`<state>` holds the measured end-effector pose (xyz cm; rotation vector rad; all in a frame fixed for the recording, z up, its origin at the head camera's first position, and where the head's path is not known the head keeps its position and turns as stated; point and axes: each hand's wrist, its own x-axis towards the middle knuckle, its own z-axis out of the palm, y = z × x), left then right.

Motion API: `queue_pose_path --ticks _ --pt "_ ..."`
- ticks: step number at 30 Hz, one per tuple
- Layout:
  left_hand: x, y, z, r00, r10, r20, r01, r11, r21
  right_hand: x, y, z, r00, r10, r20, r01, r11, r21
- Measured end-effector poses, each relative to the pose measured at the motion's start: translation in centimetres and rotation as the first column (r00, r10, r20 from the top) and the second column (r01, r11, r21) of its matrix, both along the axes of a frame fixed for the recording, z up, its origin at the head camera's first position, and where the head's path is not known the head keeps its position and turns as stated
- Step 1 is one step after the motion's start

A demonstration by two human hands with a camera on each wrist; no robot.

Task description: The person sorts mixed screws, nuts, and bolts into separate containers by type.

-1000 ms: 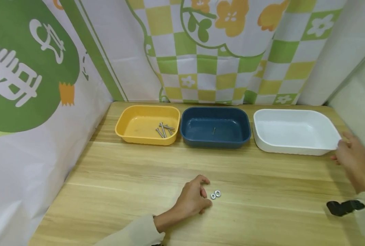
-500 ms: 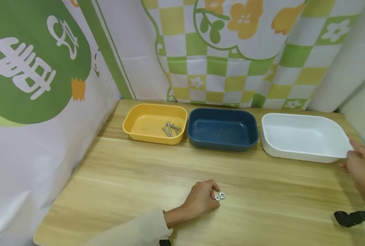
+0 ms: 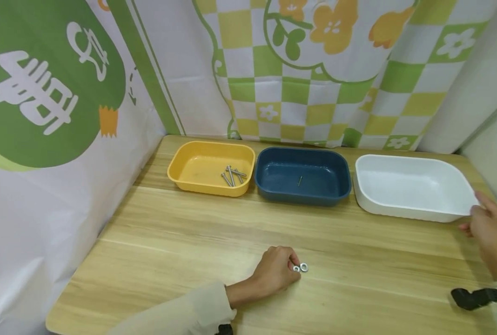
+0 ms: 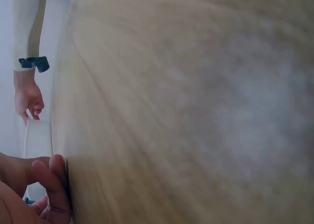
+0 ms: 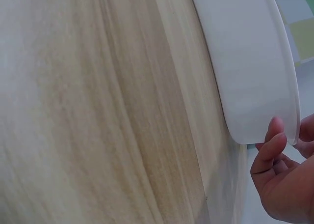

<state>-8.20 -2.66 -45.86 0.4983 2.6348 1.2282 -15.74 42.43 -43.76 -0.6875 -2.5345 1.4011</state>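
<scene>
Two small silvery nuts lie on the wooden table. My left hand (image 3: 275, 272) has its thumb and forefinger curled round the nearer nut (image 3: 296, 269), pinching it at the tabletop. The other nut (image 3: 304, 267) sits just right of the fingertips. In the left wrist view the left hand's fingers (image 4: 58, 184) are bent low against the table, and the nuts are hidden there. My right hand (image 3: 493, 232) grips the right end of a white bin (image 3: 416, 211), thumb at the rim. The right wrist view shows bent fingers (image 5: 270, 153) against the bin's end wall.
A yellow bin (image 3: 206, 188) with several metal bolts (image 3: 231, 177) stands at the back left. Beside it, a dark blue bin (image 3: 303, 197) holds one thin small screw or pin (image 3: 300, 181). Printed cloth (image 3: 307, 93) hangs behind the bins.
The left hand has moved up to the nuts, and its spread thumb and forefinger have come together on the nearer one. The right hand stays at the white bin. The head view has shifted slightly.
</scene>
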Motion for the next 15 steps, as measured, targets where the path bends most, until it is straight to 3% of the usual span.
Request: queue_pose_path --ticks 9,15 --pt "-0.1 0.0 0.4 0.992 -0.062 -0.109 0.049 0.992 -0.115 0.3 0.3 0.2 0.999 -0.021 -0.042 0.017 0.997 -0.081" --pt "-0.7 -0.3 1.2 0.992 -0.013 -0.129 -0.001 0.994 -0.112 -0.2 0.1 0.1 0.999 -0.048 -0.022 0.046 0.995 -0.088"
